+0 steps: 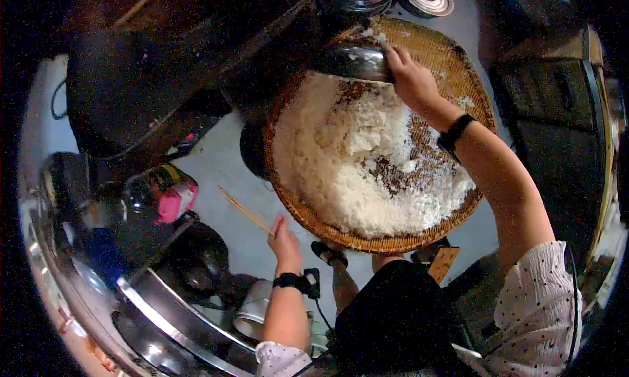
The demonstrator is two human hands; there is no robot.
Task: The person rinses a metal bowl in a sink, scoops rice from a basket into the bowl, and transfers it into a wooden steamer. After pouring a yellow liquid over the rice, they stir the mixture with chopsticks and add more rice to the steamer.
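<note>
Your right hand has its fingers curled tight over the rim of a metal bowl, tipped above the rice in the woven tray. Your left hand pinches thin wooden chopsticks, fingers together, which jut up and away from them.

You have one view only, from the camera on your head, looking steeply down past your chest at the floor. The fisheye lens bends the scene into a circle with dark corners. It sits close: both forearms reach up into the picture from the lower edge. The round woven tray of rice fills the upper middle, and your sandalled foot shows beneath it.
</note>
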